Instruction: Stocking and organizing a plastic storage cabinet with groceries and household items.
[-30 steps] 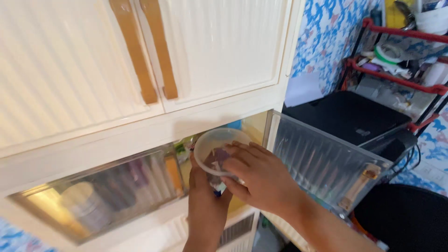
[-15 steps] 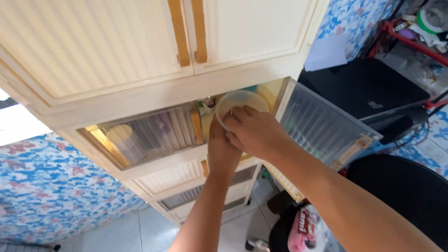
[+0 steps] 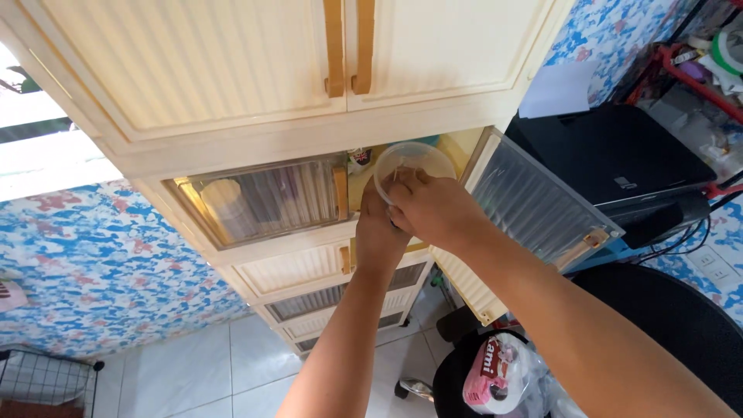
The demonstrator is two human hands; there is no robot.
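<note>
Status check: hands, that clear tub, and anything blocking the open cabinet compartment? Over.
Left hand and right hand both grip the clear round tub at the open compartment. Ribbed clear door swung open rightward. Nothing seen blocking.

Both hands meet at the open cabinet (image 3: pixel 302 124) compartment. The left hand (image 3: pixel 379 236) sits just below and left of the right hand (image 3: pixel 433 209), touching it. The tub (image 3: pixel 412 161) lies directly above both hands, at the fingertips, in the compartment's mouth. Left of the hands a closed door (image 3: pixel 267 200) covers a jar (image 3: pixel 220 193). Right of the right hand the open door (image 3: pixel 534 205) swings outward. Above the hands sit two handles (image 3: pixel 348 46) (side by side). Far right of the hands lies a printer (image 3: pixel 611 155), with a rack (image 3: pixel 696 70) behind it. Below the right forearm lies a bag (image 3: pixel 495 375).
</note>
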